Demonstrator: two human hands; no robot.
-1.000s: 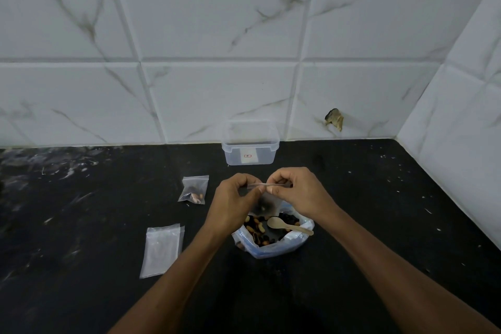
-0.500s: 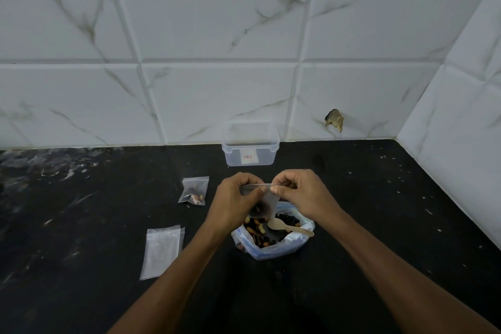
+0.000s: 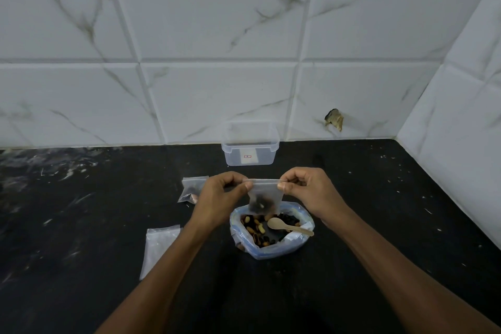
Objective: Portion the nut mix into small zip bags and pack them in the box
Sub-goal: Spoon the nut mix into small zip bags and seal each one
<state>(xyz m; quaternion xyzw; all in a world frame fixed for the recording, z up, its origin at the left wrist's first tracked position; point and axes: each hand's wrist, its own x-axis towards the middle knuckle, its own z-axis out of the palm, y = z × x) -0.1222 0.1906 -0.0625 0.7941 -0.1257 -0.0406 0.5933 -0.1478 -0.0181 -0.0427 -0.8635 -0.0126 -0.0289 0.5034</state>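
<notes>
A small zip bag (image 3: 264, 198) with some nut mix in its bottom hangs above the big open bag of nut mix (image 3: 272, 248). My left hand (image 3: 221, 198) pinches its top strip at the left end and my right hand (image 3: 309, 191) pinches the right end. A small wooden spoon (image 3: 288, 226) lies in the big bag on the nuts. Another filled zip bag (image 3: 191, 188) lies on the counter left of my hands. An empty zip bag (image 3: 158, 248) lies further front left. The clear plastic box (image 3: 250, 156) stands open at the back by the wall.
The black counter (image 3: 379, 211) ends at white marble tile walls behind and on the right. A chipped hole (image 3: 334, 119) marks the back wall to the right of the box.
The small zip bag now hangs flat and upright between my hands, its top strip stretched straight. Both hands have shifted slightly apart along the strip.
</notes>
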